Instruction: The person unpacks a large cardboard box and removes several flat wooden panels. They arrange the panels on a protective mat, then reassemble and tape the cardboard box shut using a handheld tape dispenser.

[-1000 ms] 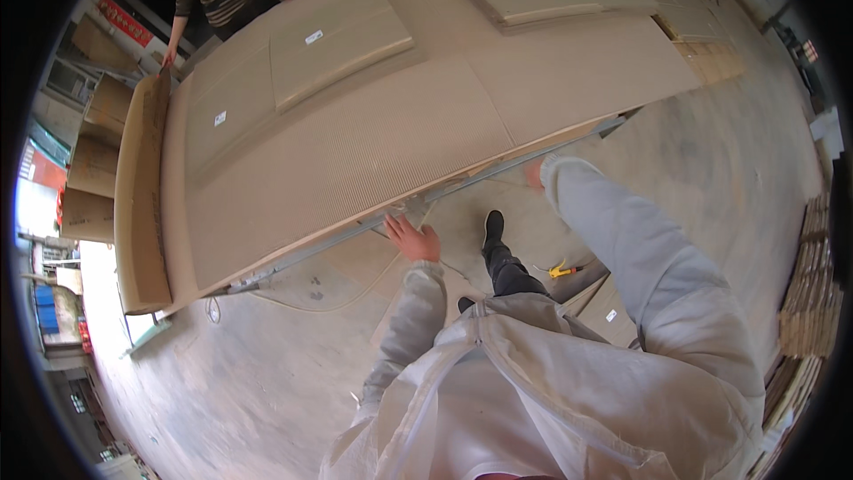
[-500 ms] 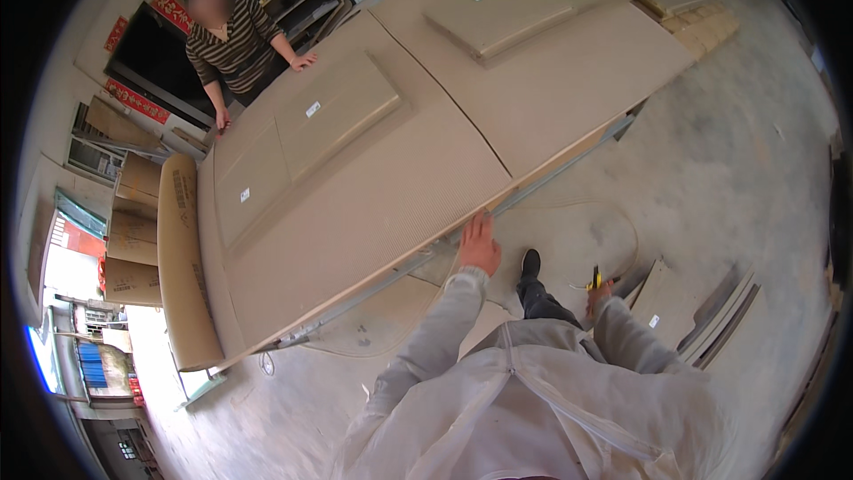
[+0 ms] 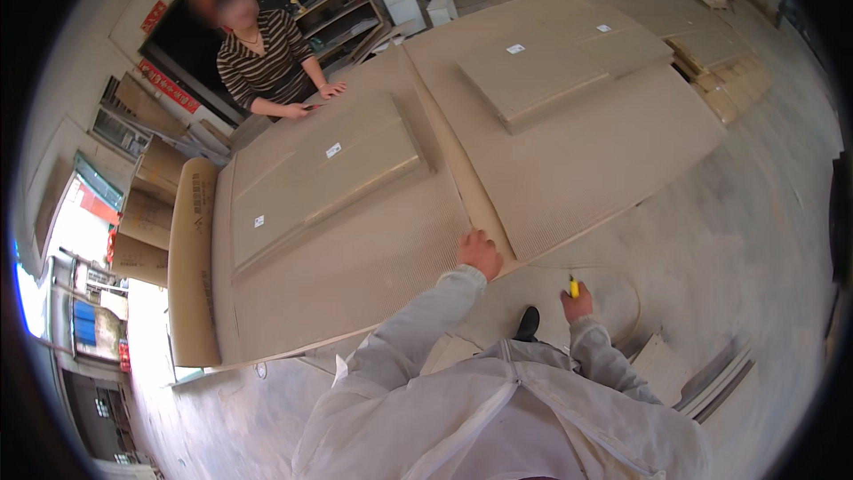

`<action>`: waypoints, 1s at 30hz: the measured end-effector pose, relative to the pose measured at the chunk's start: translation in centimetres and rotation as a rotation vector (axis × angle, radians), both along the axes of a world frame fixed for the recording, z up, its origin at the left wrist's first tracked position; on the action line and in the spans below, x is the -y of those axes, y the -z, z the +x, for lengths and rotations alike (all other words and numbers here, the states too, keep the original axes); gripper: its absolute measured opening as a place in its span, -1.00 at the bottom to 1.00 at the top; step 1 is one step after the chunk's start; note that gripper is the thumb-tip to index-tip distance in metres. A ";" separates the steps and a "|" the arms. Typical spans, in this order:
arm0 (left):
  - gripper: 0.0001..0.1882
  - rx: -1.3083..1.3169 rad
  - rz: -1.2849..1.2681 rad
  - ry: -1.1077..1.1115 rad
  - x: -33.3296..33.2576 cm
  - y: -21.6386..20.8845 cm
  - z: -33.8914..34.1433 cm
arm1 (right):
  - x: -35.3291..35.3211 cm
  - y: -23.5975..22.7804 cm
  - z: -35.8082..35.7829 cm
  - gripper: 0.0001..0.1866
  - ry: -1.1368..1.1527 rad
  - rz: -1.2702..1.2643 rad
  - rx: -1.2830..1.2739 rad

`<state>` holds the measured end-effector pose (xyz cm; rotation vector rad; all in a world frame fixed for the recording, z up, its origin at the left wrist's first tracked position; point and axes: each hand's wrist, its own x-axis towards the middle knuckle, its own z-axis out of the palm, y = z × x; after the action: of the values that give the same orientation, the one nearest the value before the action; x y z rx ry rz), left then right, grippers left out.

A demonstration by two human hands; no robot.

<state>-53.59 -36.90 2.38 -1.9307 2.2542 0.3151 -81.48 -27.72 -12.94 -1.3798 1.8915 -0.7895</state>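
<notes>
While your right fingers [image 3: 569, 302] clamp the yellow tool [image 3: 574, 289], long axis toward 12 o'clock, your left fingers [image 3: 477, 240] touch cardboard [image 3: 360, 244], grip unclear

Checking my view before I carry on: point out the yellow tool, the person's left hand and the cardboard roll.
Yellow tool [image 3: 574, 287]: head view, on its yellow body.
Left hand [image 3: 481, 254]: head view, on the back of the hand.
Cardboard roll [image 3: 192, 271]: head view, on its curved outer side.

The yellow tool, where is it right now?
In the head view, right of centre, the yellow tool is in the person's right hand, which shows above and to the right of the black shoe.
</notes>
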 end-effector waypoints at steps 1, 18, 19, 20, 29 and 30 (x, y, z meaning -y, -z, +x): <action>-0.47 -0.050 0.001 -0.145 -0.3 -0.2 0.9 | 3.0 -2.3 2.1 -0.69 -0.066 0.026 -0.045; -0.66 -0.480 -0.038 -0.924 -3.1 8.3 9.5 | 21.0 -10.2 14.3 -0.64 -0.508 0.068 -0.468; -0.67 -0.517 -0.004 -0.928 -2.8 9.1 9.7 | 22.1 -10.8 12.9 -0.66 -0.481 0.064 -0.445; -0.67 -0.576 0.038 -0.910 -2.5 9.9 9.9 | 23.2 -11.3 11.2 -0.68 -0.457 0.064 -0.428; -0.78 -0.500 0.036 -0.313 -0.5 12.9 10.3 | 32.5 -10.9 -3.8 -0.75 -0.343 -0.062 -0.022; -0.78 -0.524 0.027 -0.312 -0.2 12.5 10.0 | 32.7 -10.4 -4.0 -0.75 -0.366 -0.039 -0.032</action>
<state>-43.58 -36.68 -10.09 -2.4052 2.1849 0.9889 -85.49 -60.42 -2.53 -1.7071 1.5855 -0.6257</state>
